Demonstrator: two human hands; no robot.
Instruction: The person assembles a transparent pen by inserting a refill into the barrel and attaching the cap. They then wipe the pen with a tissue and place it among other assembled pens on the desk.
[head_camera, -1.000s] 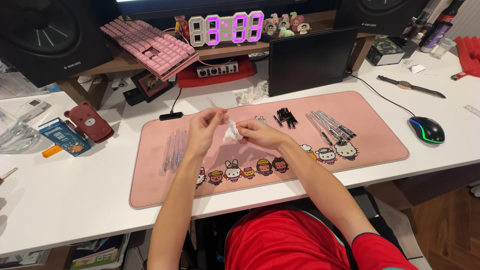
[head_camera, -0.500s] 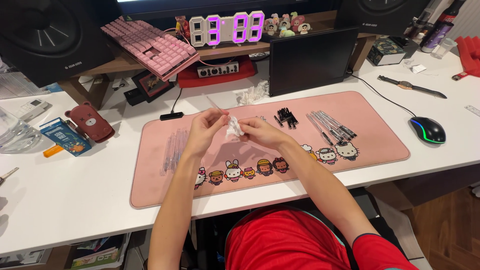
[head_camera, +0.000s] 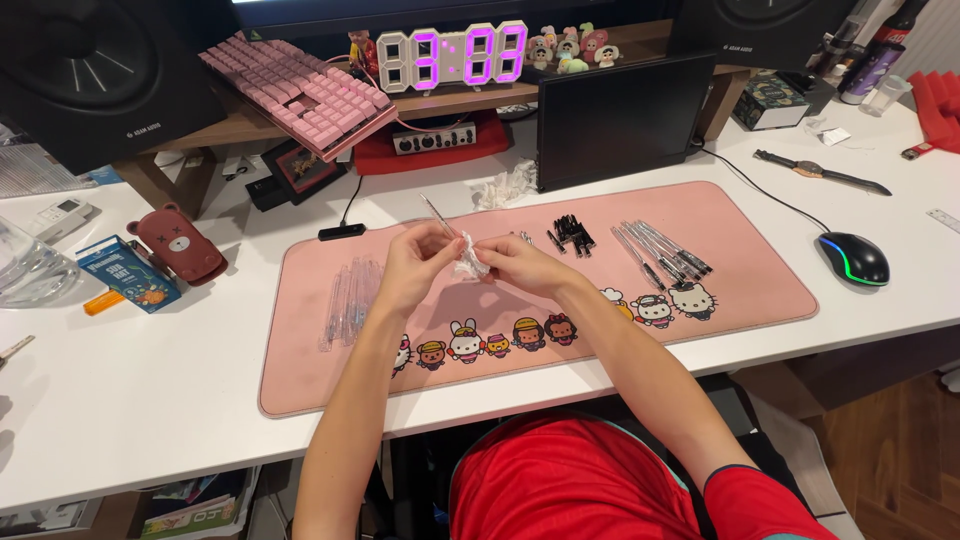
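Desk: white tabletop (head_camera: 150, 400) is carrying a pink mat (head_camera: 740, 270) printed with small cartoon figures along its near edge.
Grip: left hand (head_camera: 415, 265) and right hand (head_camera: 520, 265) are meeting above the middle of the mat, fingers pinching a crumpled white tissue (head_camera: 468, 262) between them.
Stick: thin pen tube (head_camera: 437, 214) is poking up and away from the left hand's fingertips, tilted toward the far left.
Left of the hands: clear tubes (head_camera: 348, 300) are lying in a loose row on the mat.
Right of the hands: black caps (head_camera: 573, 233) and a fan of slim pens (head_camera: 662, 252) are resting on the mat, well apart from the hands.
Edges: computer mouse (head_camera: 853, 259) is glowing green at right; pink keyboard (head_camera: 300, 92) is leaning at the back.
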